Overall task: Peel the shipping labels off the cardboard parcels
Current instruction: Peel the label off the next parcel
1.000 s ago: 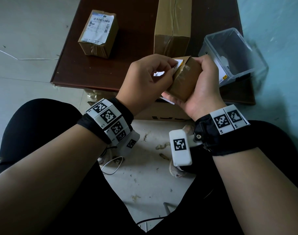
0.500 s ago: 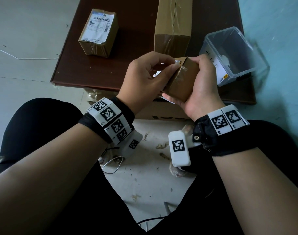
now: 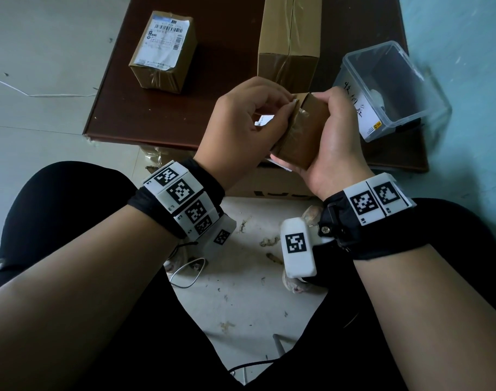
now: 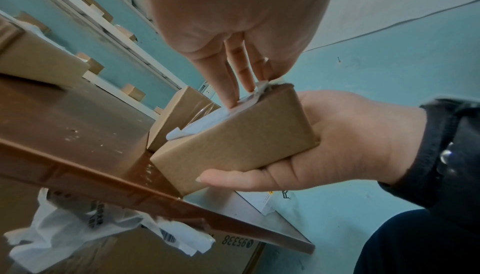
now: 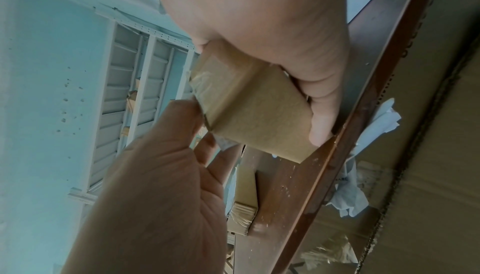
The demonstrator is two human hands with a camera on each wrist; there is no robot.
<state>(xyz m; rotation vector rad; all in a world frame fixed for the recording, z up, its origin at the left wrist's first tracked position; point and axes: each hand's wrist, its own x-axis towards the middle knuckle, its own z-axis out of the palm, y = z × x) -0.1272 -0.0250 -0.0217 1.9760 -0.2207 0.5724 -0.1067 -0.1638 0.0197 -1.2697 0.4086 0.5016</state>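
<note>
Parcels: three cardboard parcels in the head view.
Held parcel (image 3: 300, 136): one small brown box, taped, at frame centre, tilted, held above the near edge of the worktop (image 3: 162, 114).
Right hand (image 3: 332, 145): wraps the held parcel from its right side and underneath, thumb along the lower face in the left wrist view.
Left hand (image 3: 241, 128): fingers curled, fingertips (image 4: 249, 85) pinching the lifted end of the label at the box's top corner.
Shipping label (image 4: 207, 120): one white label on the held parcel, partly peeled, its raised edge wrinkled between the fingers; the rest lies on the box face.
Labelled parcel (image 3: 163, 52): one small box in the upper left of the frame, flat on the worktop, white barcode label on its top face.
Long parcel (image 3: 290, 38): one tall taped box at upper centre; no label shows on the faces visible.
Clear bin (image 3: 393, 88): one plastic tub at the upper right, tilted, handwriting on its side.
</note>
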